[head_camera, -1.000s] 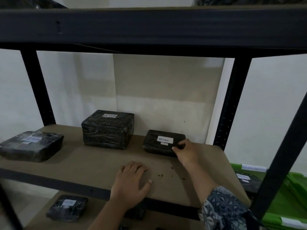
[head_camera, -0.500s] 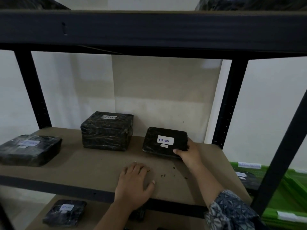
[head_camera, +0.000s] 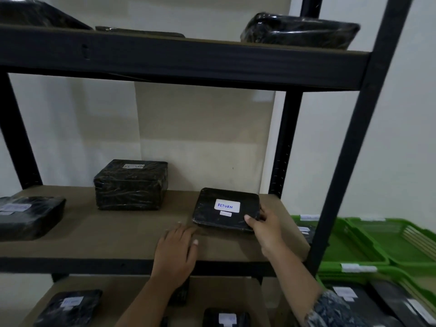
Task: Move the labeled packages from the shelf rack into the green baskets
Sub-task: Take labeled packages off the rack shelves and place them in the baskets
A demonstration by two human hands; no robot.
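Observation:
A flat black package with a white "RETURN" label is tilted up off the middle shelf board, its label facing me. My right hand grips its right front corner, thumb on top. Palm down, my left hand rests on the front of the shelf board with its fingers spread, just left of the package. Green baskets stand to the right of the rack, beyond a black upright post.
A taller black wrapped box and a flat black parcel sit further left on the same shelf. More black parcels lie on the shelf above and the shelf below. The nearer baskets hold labeled packages.
My right hand has lifted and tilted the RETURN package toward me and drawn it forward on the shelf. My view has risen, showing the upper shelf. The left hand stays put.

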